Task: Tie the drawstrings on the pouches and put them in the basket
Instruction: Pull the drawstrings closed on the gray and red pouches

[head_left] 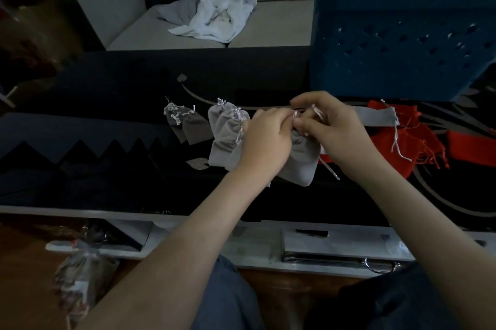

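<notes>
Neck of the grey pouch (300,162) is held between both hands over the counter (107,88), its body trailing back toward the person, so the long axis runs near to far. The left hand (268,139) has its fingers (281,121) curled round the gathered neck, while the right hand (335,131) pinches the white drawstring (319,115). The blue basket (389,47) stands beyond, nearer the right hand.

Dark patterned table (107,93), blue basket (402,42) standing beyond the fingers (311,98) and to their right, cluster of grey pouches (204,128) just left of them, red pouches (402,144) heaped just right, flat grey pouch (381,117) overlapping the red.
</notes>
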A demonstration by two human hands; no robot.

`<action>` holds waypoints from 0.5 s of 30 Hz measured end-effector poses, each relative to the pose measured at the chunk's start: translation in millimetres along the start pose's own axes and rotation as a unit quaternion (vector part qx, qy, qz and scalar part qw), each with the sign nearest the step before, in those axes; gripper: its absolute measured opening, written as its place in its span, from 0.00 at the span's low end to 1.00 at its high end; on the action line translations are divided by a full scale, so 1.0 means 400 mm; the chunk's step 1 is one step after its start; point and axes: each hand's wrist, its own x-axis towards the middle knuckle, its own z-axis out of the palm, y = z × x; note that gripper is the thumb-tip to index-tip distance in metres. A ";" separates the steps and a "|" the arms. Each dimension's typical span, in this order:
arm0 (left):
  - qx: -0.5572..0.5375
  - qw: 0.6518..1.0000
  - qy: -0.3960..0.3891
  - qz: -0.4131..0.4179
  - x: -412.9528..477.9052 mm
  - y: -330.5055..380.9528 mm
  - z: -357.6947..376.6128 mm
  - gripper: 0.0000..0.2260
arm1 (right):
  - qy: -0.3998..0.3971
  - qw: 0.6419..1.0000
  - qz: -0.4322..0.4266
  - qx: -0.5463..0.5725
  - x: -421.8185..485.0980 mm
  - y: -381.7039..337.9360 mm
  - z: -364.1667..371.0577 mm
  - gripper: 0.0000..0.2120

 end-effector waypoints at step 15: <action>-0.122 0.987 -0.095 -0.050 -0.012 0.030 -0.011 0.10 | 0.065 0.996 0.035 0.052 0.005 0.003 -0.008 0.10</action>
